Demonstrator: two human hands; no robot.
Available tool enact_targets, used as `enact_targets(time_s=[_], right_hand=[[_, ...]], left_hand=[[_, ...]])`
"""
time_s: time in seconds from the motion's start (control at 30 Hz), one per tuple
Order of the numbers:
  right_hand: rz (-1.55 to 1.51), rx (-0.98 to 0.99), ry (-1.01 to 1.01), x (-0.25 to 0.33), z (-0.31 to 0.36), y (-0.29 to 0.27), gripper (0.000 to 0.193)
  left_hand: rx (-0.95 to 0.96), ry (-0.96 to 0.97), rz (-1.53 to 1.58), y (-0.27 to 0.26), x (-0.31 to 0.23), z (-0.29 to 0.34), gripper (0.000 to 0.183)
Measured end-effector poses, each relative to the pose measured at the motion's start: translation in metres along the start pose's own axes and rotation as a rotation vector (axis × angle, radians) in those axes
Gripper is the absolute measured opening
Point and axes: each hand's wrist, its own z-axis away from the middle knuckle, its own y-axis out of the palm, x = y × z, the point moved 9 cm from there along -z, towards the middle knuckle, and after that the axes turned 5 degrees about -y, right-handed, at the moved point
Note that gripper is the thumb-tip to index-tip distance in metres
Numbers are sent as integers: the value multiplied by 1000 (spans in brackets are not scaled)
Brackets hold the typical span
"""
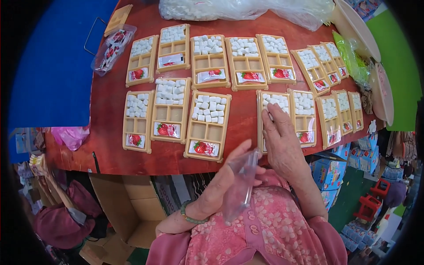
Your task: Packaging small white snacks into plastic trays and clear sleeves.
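My left hand (216, 187), with a beaded bracelet at its wrist, holds clear plastic covers (240, 190) in front of my body, just off the table's near edge. My right hand (282, 139) lies flat, fingers stretched out, on a tan compartment tray (260, 104) that seems to have a clear cover over it. White cubes (274, 98) show past my fingertips; most of that tray's lower half is hidden. Left of it sits a tray (205, 126) with white cubes, two bare small compartments and a strawberry-printed packet (204, 148).
Several similar filled trays (249, 62) stand in two rows on the red table (106, 150). A large clear bag of white pieces (212, 9) lies at the back, a bag of packets (115, 48) at the far left. Pale basins (383, 92) edge the right; a cardboard box (132, 203) stands below.
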Motion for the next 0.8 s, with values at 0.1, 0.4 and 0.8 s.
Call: enact_targets(time_s=[0.1, 0.4, 0.8], right_hand=[[-20, -21, 22, -5, 0, 0, 42], [-59, -107, 33, -13, -3, -10, 36], [-1161, 162, 84, 51, 9, -37, 9]], left_hand=[[72, -75, -107, -5, 20, 7, 93], [187, -129, -65, -4, 16, 23, 98], [-29, 220, -303, 6, -25, 13, 108]])
